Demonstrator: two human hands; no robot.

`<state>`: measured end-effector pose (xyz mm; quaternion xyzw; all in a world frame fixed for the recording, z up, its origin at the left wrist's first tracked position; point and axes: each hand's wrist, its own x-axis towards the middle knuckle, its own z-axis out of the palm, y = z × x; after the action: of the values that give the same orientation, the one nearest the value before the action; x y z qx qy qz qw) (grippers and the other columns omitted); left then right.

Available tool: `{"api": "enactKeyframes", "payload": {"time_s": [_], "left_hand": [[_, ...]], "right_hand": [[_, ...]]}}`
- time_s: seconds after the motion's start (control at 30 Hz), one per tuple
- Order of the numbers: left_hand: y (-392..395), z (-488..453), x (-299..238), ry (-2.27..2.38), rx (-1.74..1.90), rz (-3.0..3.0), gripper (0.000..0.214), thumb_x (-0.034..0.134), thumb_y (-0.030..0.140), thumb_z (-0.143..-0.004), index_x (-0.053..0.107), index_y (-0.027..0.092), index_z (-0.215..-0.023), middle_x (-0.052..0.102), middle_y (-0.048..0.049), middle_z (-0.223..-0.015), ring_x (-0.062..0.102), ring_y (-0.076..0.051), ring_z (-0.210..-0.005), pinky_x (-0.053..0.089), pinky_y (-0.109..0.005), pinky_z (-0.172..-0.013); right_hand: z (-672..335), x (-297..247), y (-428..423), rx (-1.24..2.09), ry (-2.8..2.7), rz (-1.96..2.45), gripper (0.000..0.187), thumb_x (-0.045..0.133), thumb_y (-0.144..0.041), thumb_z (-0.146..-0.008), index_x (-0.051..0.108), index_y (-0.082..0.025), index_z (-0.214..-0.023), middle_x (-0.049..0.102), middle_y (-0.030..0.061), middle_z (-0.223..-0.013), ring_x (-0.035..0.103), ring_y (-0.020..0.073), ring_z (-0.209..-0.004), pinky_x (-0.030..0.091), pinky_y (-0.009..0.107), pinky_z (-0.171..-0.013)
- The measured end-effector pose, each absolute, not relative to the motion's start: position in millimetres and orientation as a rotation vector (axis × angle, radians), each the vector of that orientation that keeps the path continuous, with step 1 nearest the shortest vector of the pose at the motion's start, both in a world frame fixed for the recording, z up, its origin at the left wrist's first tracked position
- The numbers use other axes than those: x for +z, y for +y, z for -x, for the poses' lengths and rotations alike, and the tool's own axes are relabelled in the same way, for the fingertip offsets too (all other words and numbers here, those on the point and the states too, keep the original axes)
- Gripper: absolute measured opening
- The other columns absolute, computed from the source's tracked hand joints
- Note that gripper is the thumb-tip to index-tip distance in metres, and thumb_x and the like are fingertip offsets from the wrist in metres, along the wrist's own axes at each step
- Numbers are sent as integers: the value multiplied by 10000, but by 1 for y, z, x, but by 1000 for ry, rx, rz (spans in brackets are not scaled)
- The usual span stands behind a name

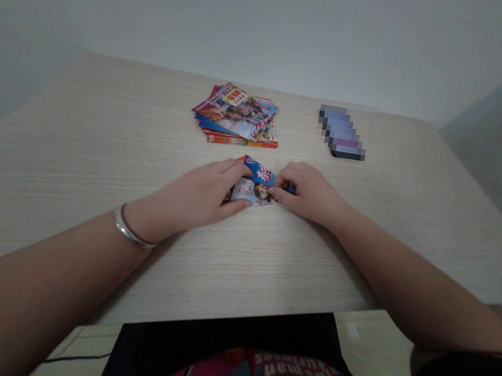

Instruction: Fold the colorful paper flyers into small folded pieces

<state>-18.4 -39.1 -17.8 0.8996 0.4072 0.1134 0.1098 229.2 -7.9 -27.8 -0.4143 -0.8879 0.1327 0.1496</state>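
A folded printed paper (257, 190) lies on the table in front of me, with a blue strip along its top and a picture of a person below. My left hand (204, 196), a silver bangle on its wrist, rests over the paper's left part. Its fingers hold the upper edge and its thumb presses near the lower edge. At the paper's right end, my right hand (305, 191) has curled fingers, with thumb and forefinger pinching the edge. That right corner is partly hidden by the fingers.
Beyond the paper sits an uneven stack of colourful printed leaflets (239, 115). To its right lies a phone (342, 132) with a blurred screen. The pale wood-grain table (98, 124) meets a wall (269, 24) at the back.
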Motion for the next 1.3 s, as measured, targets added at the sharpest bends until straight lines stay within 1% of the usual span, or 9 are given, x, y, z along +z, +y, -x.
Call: {"api": "enactKeyframes", "payload": {"time_s": [0.1, 0.27, 0.37, 0.53, 0.7, 0.87, 1.07, 1.17, 1.3], "left_hand": [[-38, 20, -17, 1165, 325, -2636, 544, 479, 400, -1015, 519, 70, -1446, 600, -224, -1441, 590, -315, -1330, 474, -480, -1160], [-33, 25, -18, 1009, 240, -2781, 466, 422, 346, -1056, 647, 143, -1409, 582, -169, -1520, 514, -297, -1448, 363, -484, -1262], [-32, 26, -20, 1025, 208, -2792, 474, 411, 342, -1063, 648, 157, -1430, 563, -168, -1551, 534, -295, -1440, 393, -482, -1246], [-34, 26, -20, 1033, 247, -2794, 480, 384, 336, -1067, 622, 208, -1464, 562, -123, -1563, 541, -267, -1436, 409, -480, -1237], [-37, 23, -21, 1098, 276, -2774, 451, 392, 335, -1064, 712, 180, -1342, 640, -136, -1451, 631, -273, -1300, 479, -460, -1169], [-40, 15, -25, 1199, 373, -2780, 391, 452, 321, -1045, 749, 128, -1212, 685, -170, -1298, 641, -322, -1195, 529, -503, -1078], [-42, 9, -24, 1276, 359, -2802, 396, 450, 362, -1048, 735, 115, -1168, 681, -181, -1167, 617, -329, -1094, 538, -506, -994], [-43, 5, -23, 1342, 340, -2786, 406, 463, 399, -1044, 730, 109, -1142, 663, -190, -1149, 593, -346, -1100, 528, -519, -990], [-43, 2, -24, 1404, 338, -2782, 411, 523, 455, -1021, 716, 116, -1151, 636, -190, -1150, 581, -348, -1095, 525, -512, -984]], "right_hand": [[-227, -28, -7, 339, -2552, 1256, 240, 658, -360, -936, 679, -190, -768, 680, 48, -795, 573, 187, -785, 371, 325, -741], [-225, -27, -9, 253, -2572, 1307, 238, 641, -356, -941, 683, -184, -781, 697, 77, -830, 587, 203, -794, 387, 337, -731], [-225, -27, -10, 227, -2573, 1322, 230, 627, -341, -948, 677, -187, -785, 701, 84, -850, 591, 210, -807, 393, 341, -731], [-222, -28, -10, 233, -2569, 1310, 204, 615, -299, -947, 655, -186, -782, 686, 82, -852, 576, 207, -817, 398, 338, -745], [-221, -30, -9, 214, -2569, 1289, 183, 605, -275, -938, 632, -190, -778, 671, 78, -855, 566, 206, -819, 395, 336, -747], [-218, -31, -8, 215, -2572, 1271, 171, 603, -280, -931, 621, -191, -786, 672, 81, -857, 570, 211, -824, 395, 341, -754], [-215, -32, -9, 213, -2569, 1286, 161, 606, -299, -933, 626, -188, -817, 680, 89, -889, 569, 218, -841, 399, 348, -773], [-214, -32, -9, 206, -2564, 1304, 137, 610, -281, -923, 625, -190, -822, 678, 91, -897, 563, 216, -839, 393, 344, -765], [-212, -30, -10, 208, -2576, 1310, 118, 607, -259, -916, 620, -191, -820, 673, 89, -894, 562, 216, -844, 391, 342, -775]]}}
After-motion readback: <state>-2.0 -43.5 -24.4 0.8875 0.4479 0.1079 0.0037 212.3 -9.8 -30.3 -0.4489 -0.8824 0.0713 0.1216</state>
